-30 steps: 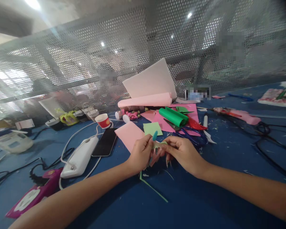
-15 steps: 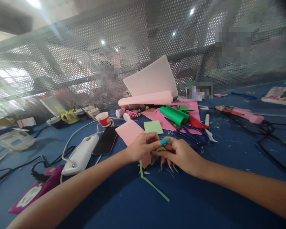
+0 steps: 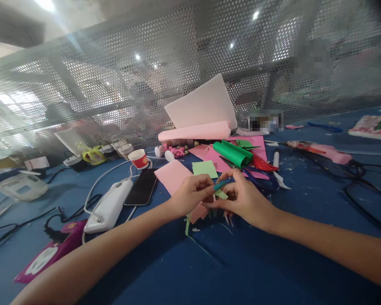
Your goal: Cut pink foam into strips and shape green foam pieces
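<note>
My left hand (image 3: 192, 195) and my right hand (image 3: 244, 199) meet over the blue table (image 3: 273, 254), fingers pinched together. Between them they hold a thin teal stick (image 3: 221, 185) with a light green paper strip (image 3: 220, 195) wrapped at it. The strip's loose end (image 3: 187, 224) hangs down below my left hand. A pink paper piece (image 3: 198, 212) shows under the fingers. A pink sheet (image 3: 173, 176) and a small light green square (image 3: 205, 168) lie just behind the hands.
Behind lie a green paper roll (image 3: 231, 153), red and blue scissors (image 3: 260, 169), a pink roll (image 3: 193, 131) and a pink glue gun (image 3: 320, 150). To the left sit a black phone (image 3: 142, 188), a white device (image 3: 109, 205), cables and a red cup (image 3: 138, 159). A perforated metal screen (image 3: 114, 84) backs the table.
The teal stick has turned from upright to nearly level between the fingers. The green strip's long tail, which lay across the table, has drawn up until only a short end hangs.
</note>
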A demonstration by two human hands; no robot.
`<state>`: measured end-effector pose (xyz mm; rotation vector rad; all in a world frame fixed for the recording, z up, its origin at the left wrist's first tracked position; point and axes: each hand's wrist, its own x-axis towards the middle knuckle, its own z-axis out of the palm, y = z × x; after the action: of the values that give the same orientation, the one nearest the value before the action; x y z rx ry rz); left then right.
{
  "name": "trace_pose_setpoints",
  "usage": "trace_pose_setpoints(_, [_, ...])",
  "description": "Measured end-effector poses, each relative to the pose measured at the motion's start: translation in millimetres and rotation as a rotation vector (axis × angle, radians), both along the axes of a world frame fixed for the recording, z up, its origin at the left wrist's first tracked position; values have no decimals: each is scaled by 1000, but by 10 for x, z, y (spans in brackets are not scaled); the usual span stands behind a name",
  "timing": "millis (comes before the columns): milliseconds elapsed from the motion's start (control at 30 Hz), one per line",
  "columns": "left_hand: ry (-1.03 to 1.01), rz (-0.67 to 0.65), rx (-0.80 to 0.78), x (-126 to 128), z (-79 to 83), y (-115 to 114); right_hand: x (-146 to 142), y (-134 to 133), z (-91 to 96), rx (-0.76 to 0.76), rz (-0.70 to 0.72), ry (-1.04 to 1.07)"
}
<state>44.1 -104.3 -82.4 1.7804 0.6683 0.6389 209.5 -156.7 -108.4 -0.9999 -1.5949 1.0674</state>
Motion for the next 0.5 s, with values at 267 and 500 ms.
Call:
trace_pose_setpoints(267, [-83, 108, -10, 27, -51, -24, 3, 27, 5, -5, -35, 2])
trace_pose_setpoints(500, [-13, 137, 16, 26, -70, -139, -22, -18, 14, 60, -132, -34])
